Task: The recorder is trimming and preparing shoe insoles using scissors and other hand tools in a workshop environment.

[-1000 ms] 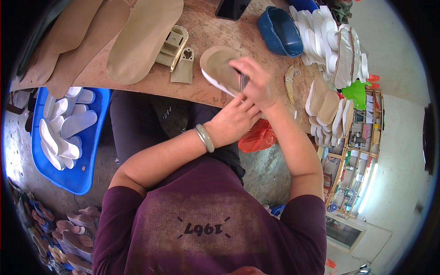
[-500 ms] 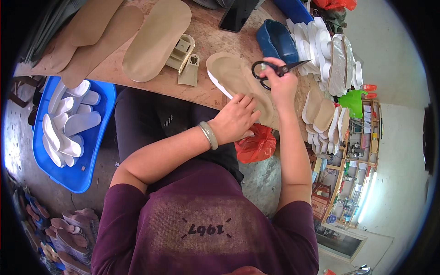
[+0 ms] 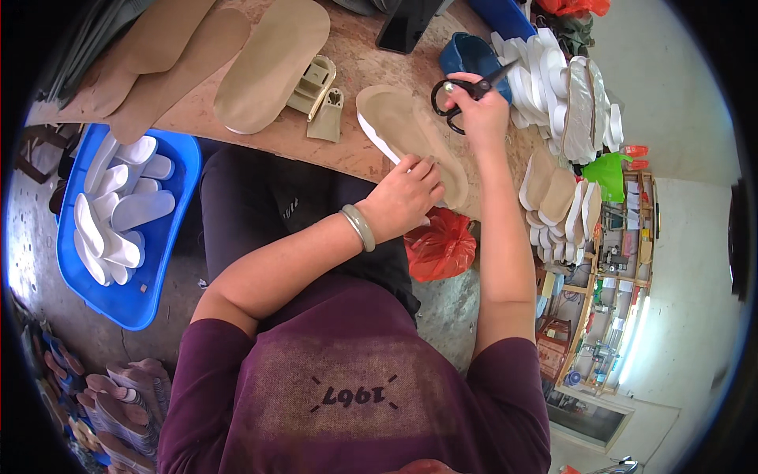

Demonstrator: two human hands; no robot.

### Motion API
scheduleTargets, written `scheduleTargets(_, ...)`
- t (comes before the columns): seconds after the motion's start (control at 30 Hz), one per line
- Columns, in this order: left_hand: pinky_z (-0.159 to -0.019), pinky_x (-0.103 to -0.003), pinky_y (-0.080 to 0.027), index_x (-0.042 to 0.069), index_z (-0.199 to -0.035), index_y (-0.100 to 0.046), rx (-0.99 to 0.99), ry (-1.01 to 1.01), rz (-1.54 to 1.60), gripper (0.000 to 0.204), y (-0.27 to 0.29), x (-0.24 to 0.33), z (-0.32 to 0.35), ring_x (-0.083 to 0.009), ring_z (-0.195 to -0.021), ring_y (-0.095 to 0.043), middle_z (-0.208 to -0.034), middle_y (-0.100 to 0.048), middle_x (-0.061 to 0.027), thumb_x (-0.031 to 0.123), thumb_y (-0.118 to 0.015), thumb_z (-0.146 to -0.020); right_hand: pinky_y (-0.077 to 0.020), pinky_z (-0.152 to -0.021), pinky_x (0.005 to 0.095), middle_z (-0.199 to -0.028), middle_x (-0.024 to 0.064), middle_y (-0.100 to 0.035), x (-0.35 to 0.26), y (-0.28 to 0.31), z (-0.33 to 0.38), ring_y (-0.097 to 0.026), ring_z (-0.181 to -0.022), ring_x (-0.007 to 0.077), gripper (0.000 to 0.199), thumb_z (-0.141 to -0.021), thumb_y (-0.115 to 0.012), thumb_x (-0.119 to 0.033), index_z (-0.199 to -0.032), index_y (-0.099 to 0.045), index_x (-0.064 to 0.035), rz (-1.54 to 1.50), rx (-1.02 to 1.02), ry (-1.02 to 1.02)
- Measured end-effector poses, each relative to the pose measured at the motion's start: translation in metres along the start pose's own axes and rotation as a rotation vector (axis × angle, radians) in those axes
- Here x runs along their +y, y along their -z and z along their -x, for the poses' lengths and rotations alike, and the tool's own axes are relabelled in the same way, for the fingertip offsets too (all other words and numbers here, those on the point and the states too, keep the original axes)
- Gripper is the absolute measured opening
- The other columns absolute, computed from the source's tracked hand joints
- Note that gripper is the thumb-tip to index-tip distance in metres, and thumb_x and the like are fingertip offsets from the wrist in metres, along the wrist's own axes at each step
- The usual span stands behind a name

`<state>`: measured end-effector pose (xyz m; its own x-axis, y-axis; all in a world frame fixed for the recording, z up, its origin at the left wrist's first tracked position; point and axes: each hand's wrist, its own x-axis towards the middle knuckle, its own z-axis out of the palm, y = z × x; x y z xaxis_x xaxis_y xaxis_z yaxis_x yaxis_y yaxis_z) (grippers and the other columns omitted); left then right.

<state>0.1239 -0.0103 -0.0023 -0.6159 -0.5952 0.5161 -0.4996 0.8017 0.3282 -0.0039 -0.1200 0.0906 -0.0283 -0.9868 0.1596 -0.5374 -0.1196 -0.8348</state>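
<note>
"Head view, centre: why did the left hand (image 3: pixel 401 199) lie on the sole (image 3: pixel 387 114)?"

"Presumably to steady it; its half-curled fingers met the near edge, any pinch undeterminable. The right hand (image 3: pixel 483 118) was closed around black scissors (image 3: pixel 497 77), angled upper-right, probably for clearance."

"And the sole?"

"Beige, white-sided, with a broad beige margin at right."

ok so my tally: one pair of scissors (image 3: pixel 478 88), one left hand (image 3: pixel 407 197), one right hand (image 3: pixel 483 125), one bangle (image 3: pixel 359 227), one phone (image 3: pixel 404 30), one green bag (image 3: pixel 606 175) (white soles (image 3: pixel 142 212) overlap way too much to count)
</note>
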Motion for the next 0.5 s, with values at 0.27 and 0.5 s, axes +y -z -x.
scheduleTargets(0.27, -0.105, -0.037, -0.037, 0.01, -0.102, -0.062, 0.109, -0.009, 0.034, 0.044, -0.002, -0.004, 0.0, -0.021, -0.113, -0.05, -0.106, -0.055, -0.0044, 0.033, -0.077, -0.068, -0.0496, -0.061, 0.0246, -0.073, 0.0023, -0.067, 0.022, -0.002, 0.042, -0.062, -0.066, 0.0079, 0.016, -0.089, -0.064, -0.002, -0.104, -0.071, -0.0017, 0.371, -0.098, 0.031)
scheduleTargets(0.5, -0.107, -0.038, -0.037, 0.011, -0.111, -0.062, 0.09, 0.016, 0.096, 0.049, -0.004, -0.003, 0.0, -0.0238, -0.12, -0.05, -0.116, -0.057, -0.0064, 0.029, -0.079, -0.068, -0.0525, -0.063, 0.0348, -0.07, 0.0126, -0.068, 0.036, 0.044, 0.084, -0.068, -0.064, 0.0222, 0.014, -0.087, -0.068, -0.013, -0.097, -0.072, -0.0052, 0.467, -0.106, -0.025)
